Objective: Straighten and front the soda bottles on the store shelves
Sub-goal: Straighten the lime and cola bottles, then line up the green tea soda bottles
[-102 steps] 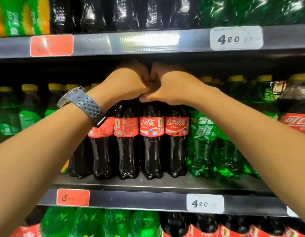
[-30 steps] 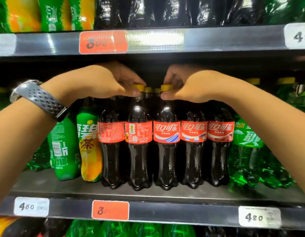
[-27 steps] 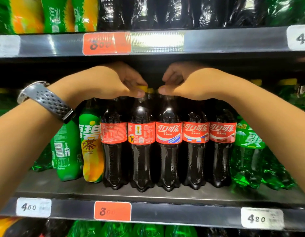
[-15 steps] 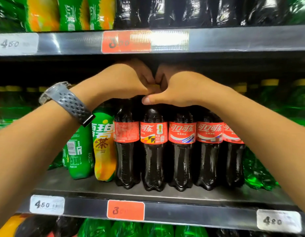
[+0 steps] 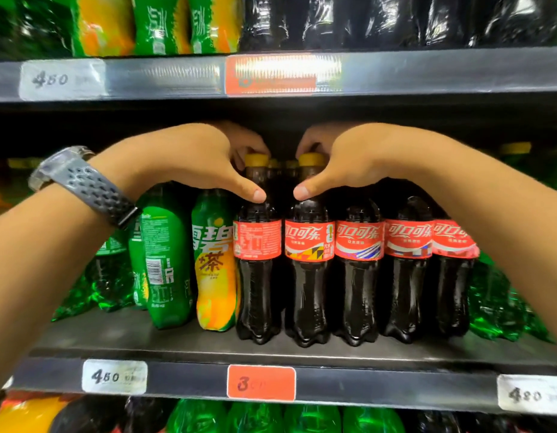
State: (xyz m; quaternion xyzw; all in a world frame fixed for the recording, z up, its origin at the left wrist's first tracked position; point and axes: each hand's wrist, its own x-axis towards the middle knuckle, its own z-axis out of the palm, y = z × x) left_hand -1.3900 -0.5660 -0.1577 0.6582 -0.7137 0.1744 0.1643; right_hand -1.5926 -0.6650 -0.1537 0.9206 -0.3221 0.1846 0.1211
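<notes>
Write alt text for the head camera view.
Two hands reach onto a store shelf: the left hand grips the yellow-capped neck of the leftmost cola bottle, whose label faces backward, and the right hand grips the next cola bottle. Three more colas stand right of them, green soda bottles left.

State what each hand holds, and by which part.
The left hand grips the leftmost cola bottle by its neck, fingers round the yellow cap. The right hand grips the next cola bottle the same way.
</notes>
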